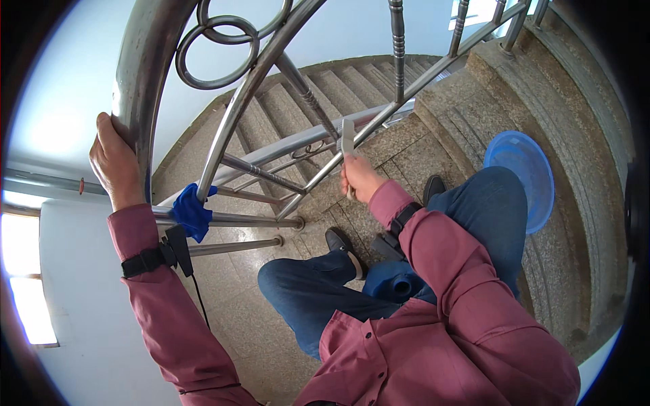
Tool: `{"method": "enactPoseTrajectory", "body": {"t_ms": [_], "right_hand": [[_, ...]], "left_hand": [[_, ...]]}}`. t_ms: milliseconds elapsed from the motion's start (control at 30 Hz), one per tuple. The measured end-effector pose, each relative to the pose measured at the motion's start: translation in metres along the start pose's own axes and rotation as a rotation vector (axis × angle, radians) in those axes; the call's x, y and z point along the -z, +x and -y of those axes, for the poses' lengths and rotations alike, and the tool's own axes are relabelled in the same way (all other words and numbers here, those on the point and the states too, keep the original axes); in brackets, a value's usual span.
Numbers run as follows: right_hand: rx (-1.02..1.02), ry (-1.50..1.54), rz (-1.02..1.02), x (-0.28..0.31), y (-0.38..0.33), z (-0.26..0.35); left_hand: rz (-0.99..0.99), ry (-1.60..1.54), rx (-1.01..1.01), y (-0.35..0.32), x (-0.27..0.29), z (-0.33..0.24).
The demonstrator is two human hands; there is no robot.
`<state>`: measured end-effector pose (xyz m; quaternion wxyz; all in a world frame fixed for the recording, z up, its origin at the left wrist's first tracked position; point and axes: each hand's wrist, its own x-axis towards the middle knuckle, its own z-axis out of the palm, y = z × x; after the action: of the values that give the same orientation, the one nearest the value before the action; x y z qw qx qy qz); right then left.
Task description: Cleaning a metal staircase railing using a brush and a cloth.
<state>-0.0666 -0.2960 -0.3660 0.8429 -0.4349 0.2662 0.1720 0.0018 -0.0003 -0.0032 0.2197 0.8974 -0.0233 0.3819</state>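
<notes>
Your pink sleeves fill the lower frame, each wrist carrying a black strap with a small device on it. Beyond them, your left hand (115, 162) is wrapped shut around the thick steel handrail (139, 74), apparently to steady you on the stairs. Your right hand (359, 179) is closed on a narrow flat tool (347, 137), pale and blade-like, held upright with its tip against a slanted bar of the railing (271, 142); what kind of tool it is cannot be told for sure. A blue cloth (191, 212) hangs draped over a lower horizontal bar, between your two hands, within easy reach. By your knee sits a blue object with a round opening (399, 284), partly hidden. Farther off, a blue plastic basin (521, 177) rests on a stone step to your right, out of the way. No packages, labels or signs show.
</notes>
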Motion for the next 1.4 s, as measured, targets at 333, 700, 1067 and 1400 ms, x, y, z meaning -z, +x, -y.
{"method": "enactPoseTrajectory", "body": {"t_ms": [333,700,1067,1400], "right_hand": [[-0.016,0.041,0.001,-0.024,-0.037,-0.019],[-0.077,-0.005,-0.040,0.009,0.010,-0.004],[-0.045,0.179,-0.058,-0.042,-0.047,-0.007],[-0.065,0.012,-0.006,0.012,0.007,0.001]], "left_hand": [[-0.021,-0.006,0.017,-0.002,0.001,-0.001],[0.000,-0.054,0.095,-0.002,-0.002,-0.004],[-0.046,-0.066,0.078,-0.003,-0.002,-0.007],[-0.024,-0.076,0.063,-0.005,-0.004,-0.011]]}}
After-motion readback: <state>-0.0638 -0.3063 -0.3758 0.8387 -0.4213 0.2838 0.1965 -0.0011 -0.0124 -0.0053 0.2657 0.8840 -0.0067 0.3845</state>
